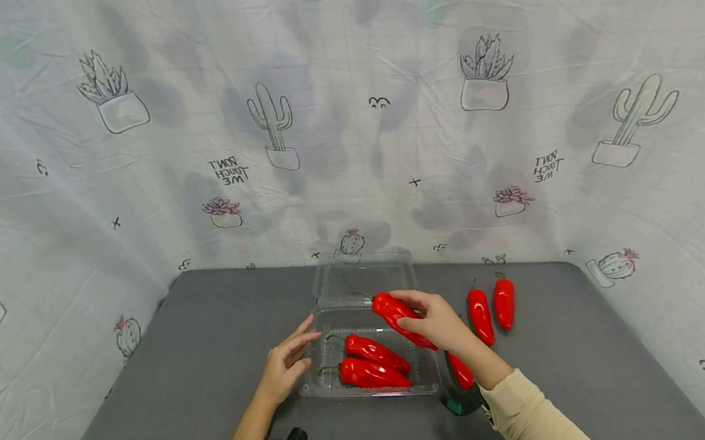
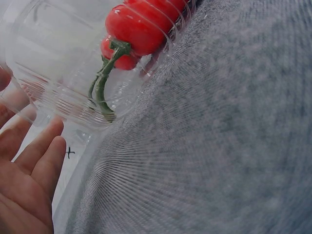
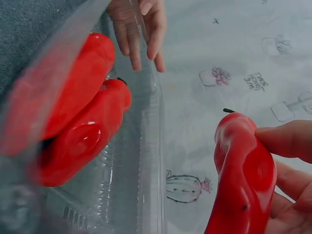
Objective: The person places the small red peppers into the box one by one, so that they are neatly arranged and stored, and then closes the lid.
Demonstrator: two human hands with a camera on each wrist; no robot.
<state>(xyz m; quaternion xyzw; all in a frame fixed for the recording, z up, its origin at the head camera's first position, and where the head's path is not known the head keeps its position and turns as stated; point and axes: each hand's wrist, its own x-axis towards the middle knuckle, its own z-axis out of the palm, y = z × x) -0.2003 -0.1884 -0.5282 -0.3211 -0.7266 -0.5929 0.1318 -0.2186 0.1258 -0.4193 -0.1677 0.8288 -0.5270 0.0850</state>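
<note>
Right hand (image 1: 435, 320) pinches a held red pepper (image 1: 393, 312) above the open clear container (image 1: 326, 366); left hand (image 1: 283, 368), fingers loosely spread, at container's left wall, contact unclear; two inside peppers (image 1: 374, 373) side by side; three loose peppers (image 1: 480, 317) on grey table (image 1: 574, 369), right.

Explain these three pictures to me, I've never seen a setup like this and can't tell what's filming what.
No machine is at work here: a person works bare-handed. The wide picture comes from a camera worn on the head; the two close ones come from cameras on the left and right wrists. On the grey table lies a clear plastic box, its lid open behind it. Two red peppers lie inside; three more peppers lie to the box's right. The right hand holds another pepper over the box. The left hand is at the box's left edge, gripping nothing; whether it touches the box is hard to tell.
</note>
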